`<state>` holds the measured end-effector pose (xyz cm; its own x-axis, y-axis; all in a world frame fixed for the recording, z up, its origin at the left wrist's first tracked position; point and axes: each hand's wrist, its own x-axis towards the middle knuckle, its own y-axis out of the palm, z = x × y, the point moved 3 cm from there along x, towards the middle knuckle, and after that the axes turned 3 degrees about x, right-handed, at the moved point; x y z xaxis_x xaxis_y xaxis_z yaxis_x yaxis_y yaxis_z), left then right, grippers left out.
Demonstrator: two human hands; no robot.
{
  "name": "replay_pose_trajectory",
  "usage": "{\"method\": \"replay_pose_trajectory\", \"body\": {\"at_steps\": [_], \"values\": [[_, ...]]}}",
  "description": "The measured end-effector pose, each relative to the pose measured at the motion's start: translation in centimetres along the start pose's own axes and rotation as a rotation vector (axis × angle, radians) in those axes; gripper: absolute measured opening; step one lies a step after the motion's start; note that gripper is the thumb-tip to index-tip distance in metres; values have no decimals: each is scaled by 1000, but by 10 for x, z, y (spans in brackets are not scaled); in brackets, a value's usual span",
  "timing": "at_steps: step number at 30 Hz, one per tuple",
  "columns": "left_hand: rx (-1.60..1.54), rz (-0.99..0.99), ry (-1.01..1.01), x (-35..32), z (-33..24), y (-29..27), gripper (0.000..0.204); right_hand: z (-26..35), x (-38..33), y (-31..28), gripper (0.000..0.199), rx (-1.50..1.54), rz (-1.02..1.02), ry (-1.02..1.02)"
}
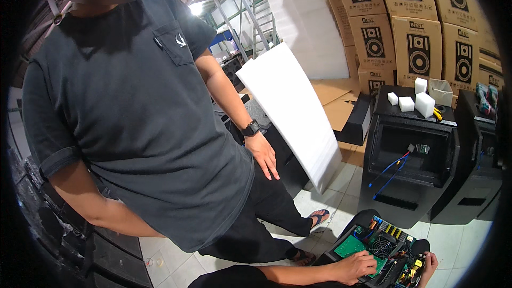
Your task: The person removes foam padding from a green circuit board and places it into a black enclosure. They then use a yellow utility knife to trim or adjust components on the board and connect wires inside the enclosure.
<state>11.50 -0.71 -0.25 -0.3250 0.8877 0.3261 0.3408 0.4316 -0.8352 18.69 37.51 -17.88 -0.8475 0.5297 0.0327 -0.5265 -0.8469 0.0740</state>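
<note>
An amplifier module with an exposed green circuit board, a black fan and yellow and black parts lies low at the right, by my dark-clothed legs. Across its near side reaches my left hand, its fingers bent and drawn together over the board; what is under the fingertips is hidden. Around the module's right edge, beside yellow parts and wires, my right hand is closed, only partly visible.
A person in a dark shirt stands close at the left. Black speaker cabinets stand at the right, one with loose blue wires and white foam blocks on top. Behind are stacked cartons and a leaning white foam sheet.
</note>
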Motion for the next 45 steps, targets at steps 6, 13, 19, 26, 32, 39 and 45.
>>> {"method": "replay_pose_trajectory", "body": {"at_steps": [6, 13, 19, 26, 32, 39, 45], "values": [[-36, -65, -9, 14, 2, -19, 28, -5, 16, -8, 28, -63, -2, 36], [-43, -81, -56, 25, 2, -24, 26, -5, 20, -17, 29, -36, -37, 56], [25, -47, -37, -3, -4, 1, 33, -21, 5, -18, 30, 51, -151, -8], [32, -70, -26, 8, -5, -12, 29, -36, 19, -27, 30, 62, -48, 42], [29, -39, 4, 22, 6, -17, 28, -36, 29, -30, 33, 11, -66, 59], [23, -28, 26, -1, -5, 1, 31, -30, -1, -20, 27, 217, -171, 5], [62, -147, 52, 13, 0, -41, 21, 11, -21, 5, 23, -65, -209, -308]]}}
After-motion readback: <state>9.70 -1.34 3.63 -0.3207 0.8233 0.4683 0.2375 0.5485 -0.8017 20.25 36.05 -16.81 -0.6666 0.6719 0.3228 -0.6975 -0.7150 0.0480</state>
